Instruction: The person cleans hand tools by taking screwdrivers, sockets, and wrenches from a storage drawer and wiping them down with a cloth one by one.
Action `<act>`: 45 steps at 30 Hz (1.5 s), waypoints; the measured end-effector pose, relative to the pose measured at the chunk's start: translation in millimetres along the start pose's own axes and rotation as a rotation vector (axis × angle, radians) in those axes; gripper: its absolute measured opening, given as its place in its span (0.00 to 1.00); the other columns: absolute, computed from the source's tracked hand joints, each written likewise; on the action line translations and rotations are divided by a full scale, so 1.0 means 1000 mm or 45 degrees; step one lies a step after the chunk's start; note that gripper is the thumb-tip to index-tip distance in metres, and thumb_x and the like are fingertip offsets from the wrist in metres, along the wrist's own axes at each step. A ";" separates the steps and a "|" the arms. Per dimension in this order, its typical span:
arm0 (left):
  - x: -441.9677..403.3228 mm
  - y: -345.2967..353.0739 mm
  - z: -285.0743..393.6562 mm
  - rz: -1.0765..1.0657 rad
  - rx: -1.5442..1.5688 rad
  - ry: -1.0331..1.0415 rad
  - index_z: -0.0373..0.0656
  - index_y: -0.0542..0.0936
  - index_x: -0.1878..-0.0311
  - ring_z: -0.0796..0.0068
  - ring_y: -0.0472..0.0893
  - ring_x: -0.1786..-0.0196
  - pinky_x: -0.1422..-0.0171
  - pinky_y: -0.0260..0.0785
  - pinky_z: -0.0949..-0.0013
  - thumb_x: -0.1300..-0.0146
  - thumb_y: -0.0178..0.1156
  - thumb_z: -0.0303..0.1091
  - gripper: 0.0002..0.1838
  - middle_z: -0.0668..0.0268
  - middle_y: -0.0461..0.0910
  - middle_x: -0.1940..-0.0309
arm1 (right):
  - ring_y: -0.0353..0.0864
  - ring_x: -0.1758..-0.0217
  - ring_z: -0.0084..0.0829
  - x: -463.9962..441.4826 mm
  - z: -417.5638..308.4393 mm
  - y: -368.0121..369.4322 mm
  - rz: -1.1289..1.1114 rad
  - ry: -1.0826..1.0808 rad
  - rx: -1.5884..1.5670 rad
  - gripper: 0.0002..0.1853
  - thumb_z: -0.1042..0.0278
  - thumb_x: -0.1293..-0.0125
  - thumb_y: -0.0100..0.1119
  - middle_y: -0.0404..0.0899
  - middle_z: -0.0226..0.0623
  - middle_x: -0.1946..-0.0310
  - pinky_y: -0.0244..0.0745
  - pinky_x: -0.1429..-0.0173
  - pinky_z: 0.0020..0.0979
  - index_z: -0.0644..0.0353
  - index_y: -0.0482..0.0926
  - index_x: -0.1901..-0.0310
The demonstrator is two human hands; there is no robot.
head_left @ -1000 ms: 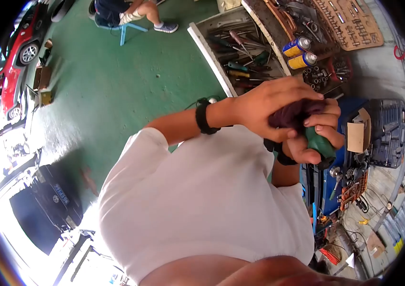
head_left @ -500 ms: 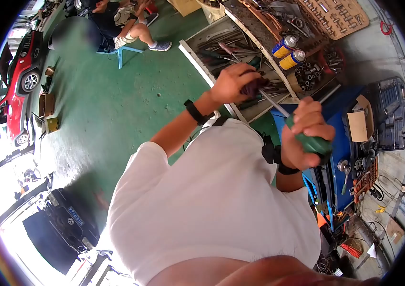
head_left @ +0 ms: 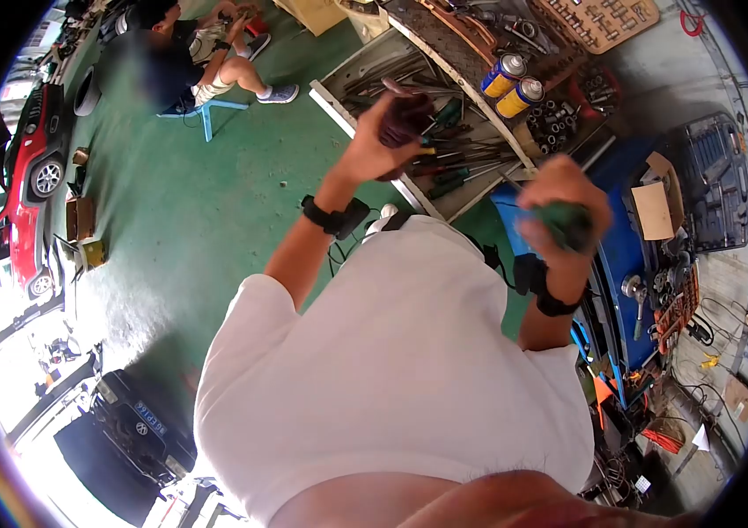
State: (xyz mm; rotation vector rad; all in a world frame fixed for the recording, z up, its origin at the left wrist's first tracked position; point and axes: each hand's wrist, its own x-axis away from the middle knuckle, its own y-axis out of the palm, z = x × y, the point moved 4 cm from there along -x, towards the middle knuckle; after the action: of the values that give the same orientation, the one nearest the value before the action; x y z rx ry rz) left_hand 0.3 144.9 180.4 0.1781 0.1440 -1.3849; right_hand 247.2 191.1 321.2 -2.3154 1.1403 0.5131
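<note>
My left hand [head_left: 368,148] is closed around a crumpled dark red rag [head_left: 406,121], held over the open drawer. In my right hand [head_left: 574,189], blurred by motion, is a screwdriver [head_left: 567,225], its green handle wrapped by my fingers. The shaft points up and left toward the drawer and is partly smeared. Rag and screwdriver are apart. Beneath my left hand, the pulled-out drawer [head_left: 331,105] holds several screwdrivers and long thin tools.
Two spray cans [head_left: 504,76] stand on the bench above the drawer, near a pile of sockets [head_left: 553,128]. A blue cabinet [head_left: 625,251] is at the right, with an open tool case [head_left: 717,189] behind it. A seated person [head_left: 215,75] works at the upper left.
My left hand with the rag has moved up and left, off the screwdriver's shaft. My right hand has shifted slightly with the screwdriver, away from the rag.
</note>
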 end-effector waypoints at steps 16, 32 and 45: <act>0.014 0.089 0.010 -0.405 -0.113 0.172 0.42 0.78 0.45 0.52 0.80 0.45 0.41 0.74 0.59 0.56 0.71 0.31 0.30 0.56 0.78 0.48 | 0.80 0.54 0.36 0.002 0.035 0.056 -0.037 -0.104 0.086 0.21 0.51 0.52 0.80 0.79 0.36 0.58 0.75 0.53 0.34 0.55 0.82 0.65; 0.006 0.065 0.009 0.296 0.443 -0.073 0.38 0.76 0.45 0.77 0.81 0.53 0.46 0.75 0.69 0.42 0.74 0.25 0.23 0.66 0.82 0.56 | 0.78 0.43 0.49 0.043 0.083 0.032 -0.301 0.343 0.592 0.19 0.68 0.31 0.61 0.79 0.50 0.49 0.72 0.39 0.42 0.66 0.74 0.42; 0.025 0.063 0.004 -0.218 1.186 -0.687 0.44 0.42 0.17 0.70 0.77 0.39 0.37 0.73 0.66 0.49 0.58 0.10 0.57 0.59 0.69 0.34 | 0.59 0.72 0.17 0.058 0.119 0.031 -0.070 0.819 -0.064 0.10 0.68 0.28 0.59 0.65 0.31 0.77 0.57 0.70 0.28 0.67 0.74 0.63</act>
State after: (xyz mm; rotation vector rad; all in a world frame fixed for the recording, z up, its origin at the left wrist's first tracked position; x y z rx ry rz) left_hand 66.3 131.1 181.7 0.5593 -0.9692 -1.5354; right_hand 242.4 208.7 186.8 -2.6282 1.3360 -0.2579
